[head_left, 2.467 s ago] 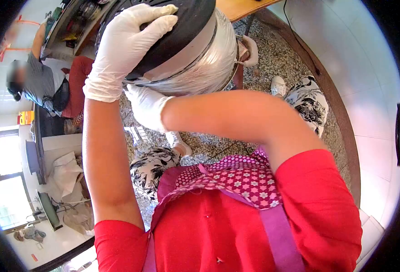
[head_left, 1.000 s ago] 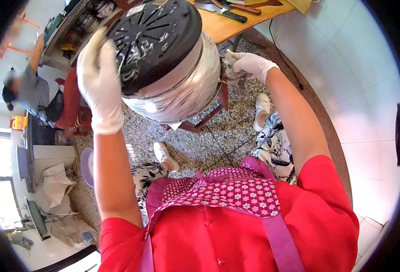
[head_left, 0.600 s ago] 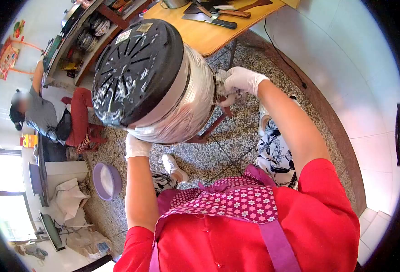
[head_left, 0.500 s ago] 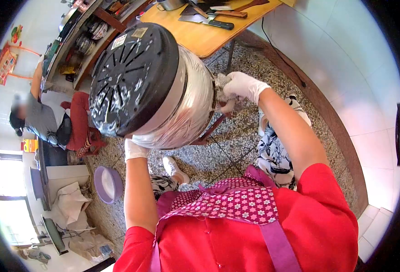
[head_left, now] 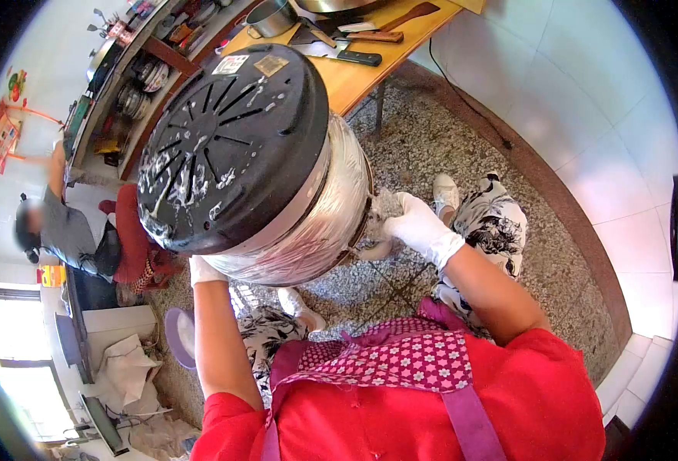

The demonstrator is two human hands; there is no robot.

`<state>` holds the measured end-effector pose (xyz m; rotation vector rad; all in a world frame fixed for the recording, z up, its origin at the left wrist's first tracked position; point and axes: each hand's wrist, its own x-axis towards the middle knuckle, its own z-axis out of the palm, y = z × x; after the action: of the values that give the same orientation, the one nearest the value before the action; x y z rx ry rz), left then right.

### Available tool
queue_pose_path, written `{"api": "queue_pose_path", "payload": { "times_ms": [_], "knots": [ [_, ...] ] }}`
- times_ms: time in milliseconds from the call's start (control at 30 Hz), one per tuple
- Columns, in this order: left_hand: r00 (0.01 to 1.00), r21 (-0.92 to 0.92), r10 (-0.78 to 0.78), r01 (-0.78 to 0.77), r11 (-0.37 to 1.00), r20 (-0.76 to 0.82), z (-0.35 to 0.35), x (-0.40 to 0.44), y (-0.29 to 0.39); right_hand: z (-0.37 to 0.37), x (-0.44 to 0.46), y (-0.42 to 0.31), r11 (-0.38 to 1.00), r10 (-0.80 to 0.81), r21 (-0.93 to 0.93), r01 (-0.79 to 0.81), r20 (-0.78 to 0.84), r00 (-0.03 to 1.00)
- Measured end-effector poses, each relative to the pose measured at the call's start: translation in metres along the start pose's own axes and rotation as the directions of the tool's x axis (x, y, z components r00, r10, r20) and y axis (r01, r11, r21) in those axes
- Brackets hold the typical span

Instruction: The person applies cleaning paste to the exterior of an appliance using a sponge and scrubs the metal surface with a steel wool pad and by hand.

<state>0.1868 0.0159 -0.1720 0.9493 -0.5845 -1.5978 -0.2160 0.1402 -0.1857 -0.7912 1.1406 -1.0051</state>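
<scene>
A large drum-shaped electric cooker (head_left: 293,223) is tilted in front of me, its vented black base (head_left: 231,146) facing up toward me. White smears and two stickers mark the base, and clear plastic film wraps the silver side. My left hand (head_left: 207,270), in a white glove, holds the cooker from below on the left; its fingers are hidden behind the base. On the right, my gloved right hand (head_left: 423,229) is closed on a crumpled, shiny greyish wad (head_left: 385,206) against the cooker's side. A pale side handle (head_left: 376,251) shows just below the wad.
A wooden table (head_left: 354,83) behind the cooker bears a cleaver (head_left: 339,52), a pot (head_left: 270,18) and other utensils. Shelves (head_left: 158,48) with dishes stand at upper left, near a seated person (head_left: 74,230). A purple basin (head_left: 179,338) sits on the floor.
The cooker appears lower and slightly to the right, its base turned more toward me. My right hand has moved down with the wad, and my left hand has shifted left and down.
</scene>
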Motion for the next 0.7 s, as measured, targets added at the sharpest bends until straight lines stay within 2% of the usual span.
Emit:
{"api": "queue_pose_path", "payload": {
  "times_ms": [33,67,167,200,233,300,367,433,467,500,567,600,633,700],
  "knots": [
    [1.000,0.008,-0.001,0.001,1.000,0.009,0.005,0.009,0.004,0.002,-0.005,0.001,0.997,-0.014,0.077,0.014,0.002,1.000],
    [1.000,0.008,-0.003,0.003,1.000,0.020,0.010,0.021,0.007,0.002,-0.002,0.011,0.999,-0.033,0.011,0.034,-0.081,0.996],
    [0.998,0.009,-0.018,0.017,1.000,0.052,0.025,0.054,0.011,0.005,-0.010,0.020,0.995,-0.085,0.053,0.090,-0.096,0.992],
    [0.998,0.009,-0.020,0.019,1.000,0.062,0.030,0.063,0.011,0.007,-0.012,0.026,0.982,-0.117,0.139,0.124,-0.062,0.991],
    [0.997,0.009,-0.024,0.023,1.000,0.069,0.034,0.072,0.009,0.010,-0.012,0.035,0.989,-0.129,0.055,0.134,-0.086,0.988],
    [0.996,0.014,-0.026,0.025,1.000,0.081,0.041,0.084,0.008,0.022,-0.026,0.032,0.982,-0.058,0.172,0.075,-0.099,0.993],
    [0.995,0.027,-0.022,0.020,0.999,0.092,0.043,0.092,0.007,0.040,-0.029,0.041,0.971,-0.086,0.205,0.123,-0.178,0.980],
    [0.995,0.043,-0.005,0.001,0.999,0.101,0.044,0.089,0.012,0.050,-0.027,0.053,0.985,-0.039,0.163,0.064,-0.152,0.988],
    [0.995,0.052,0.000,-0.005,0.999,0.102,0.043,0.087,0.014,0.057,-0.026,0.059,0.965,0.003,0.262,0.030,-0.125,0.992],
    [0.994,0.065,0.014,-0.021,0.998,0.108,0.042,0.082,0.017,0.067,-0.025,0.063,0.977,0.000,0.210,0.035,-0.164,0.986],
    [0.993,0.094,0.046,-0.056,0.994,0.107,0.039,0.068,0.018,0.078,-0.029,0.068,0.969,-0.004,0.245,0.015,-0.044,0.999],
    [0.992,0.114,0.071,-0.083,0.990,0.106,0.038,0.058,0.017,0.086,-0.023,0.080,0.992,0.033,0.120,-0.028,-0.032,0.999],
    [0.989,0.139,0.106,-0.120,0.983,0.105,0.037,0.046,0.013,0.097,-0.032,0.063,0.994,0.043,0.104,-0.036,-0.066,0.997],
    [0.977,0.217,0.182,-0.202,0.955,0.109,0.034,0.018,0.002,0.110,-0.027,0.070,0.997,0.036,0.064,-0.037,0.009,0.999]
  ]
}}
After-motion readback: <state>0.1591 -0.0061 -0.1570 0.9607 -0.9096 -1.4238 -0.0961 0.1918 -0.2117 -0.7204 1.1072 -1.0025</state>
